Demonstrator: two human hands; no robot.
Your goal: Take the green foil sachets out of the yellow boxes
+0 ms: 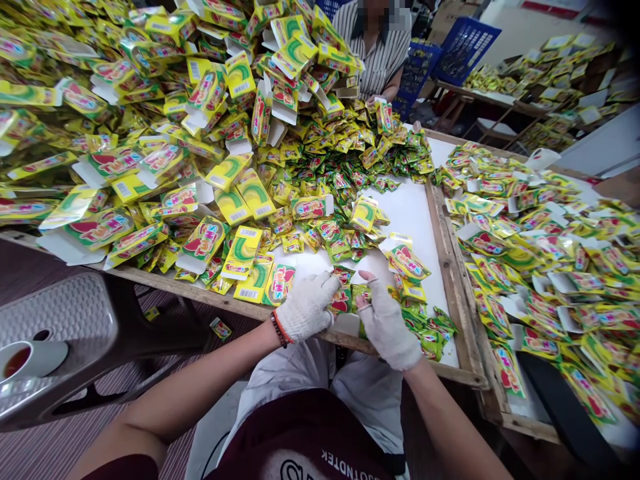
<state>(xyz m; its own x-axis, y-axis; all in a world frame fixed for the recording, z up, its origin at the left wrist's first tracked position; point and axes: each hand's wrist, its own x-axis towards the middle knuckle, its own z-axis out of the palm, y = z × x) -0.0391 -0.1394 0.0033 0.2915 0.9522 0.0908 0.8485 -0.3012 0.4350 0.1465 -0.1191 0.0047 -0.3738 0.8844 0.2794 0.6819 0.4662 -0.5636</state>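
Note:
My left hand (309, 305), in a white knit glove, lies at the table's near edge with its fingers closed around a small Twins candy box (342, 301). An open white flap (348, 324) of that box points toward me. Just to the right, my right hand (389, 321), gloved with bare fingertips, has a green candy packet (361, 293) between thumb and index finger. Flat yellow boxes (254, 279) lie left of my left hand. Green packets (431, 333) lie loose beside my right hand. The glove hides part of the held box.
A high heap of yellow boxes (115, 160) covers the left. Small packets (345, 150) pile up beyond my hands. A wooden rim (445, 267) divides off more boxes (530, 267) at right. Across stands a person (373, 50). A cup (35, 360) sits on a plastic chair (75, 313).

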